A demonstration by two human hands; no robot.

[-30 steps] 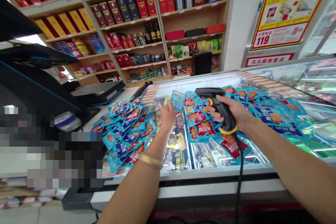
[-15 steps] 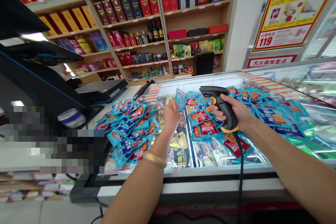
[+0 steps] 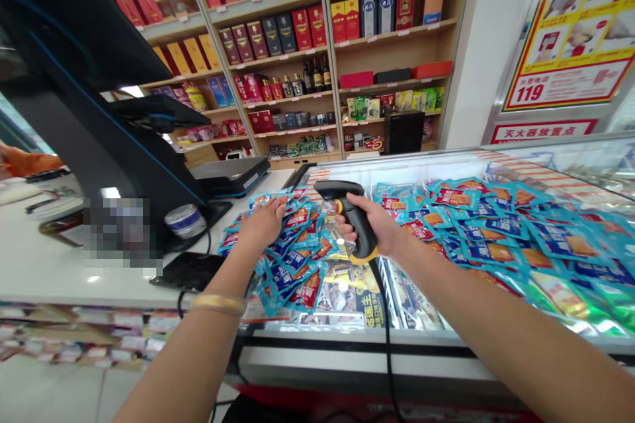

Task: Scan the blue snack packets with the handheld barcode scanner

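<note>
The black-and-yellow scanner (image 3: pixel 366 238) was above the glass-topped freezer (image 3: pixel 347 358), between two heaps of packets, its head toward the left heap. The right hand (image 3: pixel 381 225) was wrapped around its grip, and a black cord (image 3: pixel 386 334) hung from the handle's lower end. The left hand (image 3: pixel 262 226) was laid palm down at the left heap of blue-and-red packets (image 3: pixel 297 256), fingers mostly extended; whether they had hold of a packet could not be told. A gold bracelet (image 3: pixel 218 305) circled that forearm. More packets (image 3: pixel 489 228) lay spread to the right. On the white tabletop (image 3: pixel 30 277) at left stood a dark screen unit (image 3: pixel 116 145) and a white-and-blue round container (image 3: pixel 184 220). Shelves (image 3: pixel 421 36) of boxes and bottles lined the back wall.
</note>
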